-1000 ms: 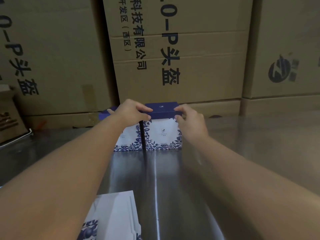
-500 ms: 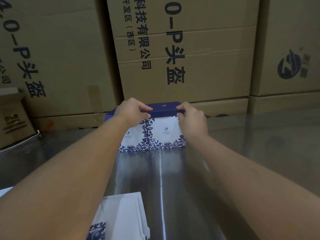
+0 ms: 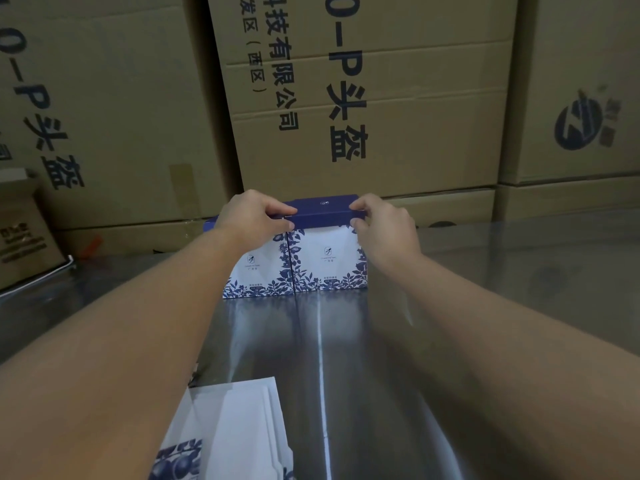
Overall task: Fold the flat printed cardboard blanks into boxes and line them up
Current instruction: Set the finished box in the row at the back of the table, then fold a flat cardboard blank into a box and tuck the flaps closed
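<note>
Far left, a small brown carton (image 3: 20, 237) sits at the tabletop's back edge, w/ big cartons (image 3: 121, 116) printed in black Chinese characters stacked behind it. Bottom left, a stack of flat blanks (image 3: 239, 427) lies on the shiny metal tabletop (image 3: 485, 306), white side up, w/ blue floral print showing at the near corner; the left forearm partly covers the stack. That forearm reaches fwd to the back of the tabletop, where two folded boxes stand upright side by side, touching, against the cartons. The left box (image 3: 256, 268) is white w/ blue leaf pattern along the bottom and a small logo on its front; its top is mostly hidden by the left hand (image 3: 252, 216). The right box (image 3: 329, 261) has the same print and a dark blue lid (image 3: 325, 211). The left hand is curled over the lid's left end, fingers on top, gripping it. The right hand (image 3: 384, 226) pinches the lid's right end, fingers on top, thumb on the front edge. Far right, a logo carton (image 3: 578, 123) w/ a round dark emblem stands on another carton behind the tabletop.
</note>
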Motion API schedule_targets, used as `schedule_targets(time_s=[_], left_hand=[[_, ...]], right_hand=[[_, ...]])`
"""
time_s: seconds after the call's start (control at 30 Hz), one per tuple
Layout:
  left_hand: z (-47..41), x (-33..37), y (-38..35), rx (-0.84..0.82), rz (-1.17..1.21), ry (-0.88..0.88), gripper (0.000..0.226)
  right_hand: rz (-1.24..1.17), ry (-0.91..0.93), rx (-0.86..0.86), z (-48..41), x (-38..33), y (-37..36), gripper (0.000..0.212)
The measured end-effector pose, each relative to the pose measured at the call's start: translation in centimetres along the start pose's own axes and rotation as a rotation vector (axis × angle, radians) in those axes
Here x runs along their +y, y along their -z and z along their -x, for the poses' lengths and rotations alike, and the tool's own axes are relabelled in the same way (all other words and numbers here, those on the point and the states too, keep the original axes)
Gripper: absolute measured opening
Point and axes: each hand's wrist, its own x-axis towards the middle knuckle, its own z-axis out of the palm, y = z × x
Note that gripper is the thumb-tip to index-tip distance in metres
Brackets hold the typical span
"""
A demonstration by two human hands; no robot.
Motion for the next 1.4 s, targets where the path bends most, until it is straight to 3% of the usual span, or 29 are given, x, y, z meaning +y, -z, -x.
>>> schedule_targets(time_s=[0.13, 0.27, 0.4, 0.5, 0.63, 0.83, 1.0, 1.1, 1.2, 1.27, 1.33, 1.4], left_hand=[[0.6, 0.5, 0.4, -0.079, -0.051, -0.021, 0.048], [0.7, 2.8, 3.0, -0.121, -0.205, -0.018, 0.067], [2.8, 4.8, 6.4, -0.089, -0.283, -0.009, 0.059], [6.9, 5.8, 7.8, -0.182, -0.416, -0.102, 0.049], [12.6, 6.8, 9.1, -0.461, -0.464, -0.05, 0.054], [21.8, 7.2, 9.4, -0.651, -0.546, 0.014, 0.058], [25.6, 4.8, 10.4, -0.458, -0.525, 0.25, 0.069], [28.3, 2.5, 10.5, -0.426, -0.471, 0.46, 0.08], [31.0, 1.6, 9.7, -0.395, -0.465, 0.5, 0.075], [31.8, 1.8, 9.5, -0.299, -0.47, 0.531, 0.072], [32.0, 2.3, 9.8, -0.21, -0.53, 0.675, 0.077], [32.1, 2.6, 10.2, -0.193, -0.551, 0.834, 0.086]], right_hand=[[0.057, 0.042, -0.109, 0.1, -0.5, 0.9, 0.03], [0.125, 0.103, -0.266, -0.8, -2.2, 4.3, 0.058], [0.04, 0.061, -0.255, 0.2, -4.5, 8.6, 0.067], [0.077, 0.052, -0.369, 2.7, -5.3, 11.4, 0.07], [0.232, 0.178, -0.484, 6.9, -6.4, 14.6, 0.058], [0.266, 0.205, -0.71, 17.7, -7.8, 15.2, 0.027], [-0.063, 0.078, -0.631, 26.8, -8.3, 12.3, 0.052], [-0.125, 0.075, -0.59, 29.2, -8.3, 11.3, 0.05], [-0.207, -0.014, -0.543, 29.5, -8.2, 11.8, 0.038], [-0.223, -0.048, -0.549, 29.6, -8.1, 11.9, 0.05], [-0.203, -0.024, -0.572, 29.9, -8.2, 12.0, 0.055], [-0.199, -0.009, -0.568, 30.5, -8.4, 12.0, 0.044]])
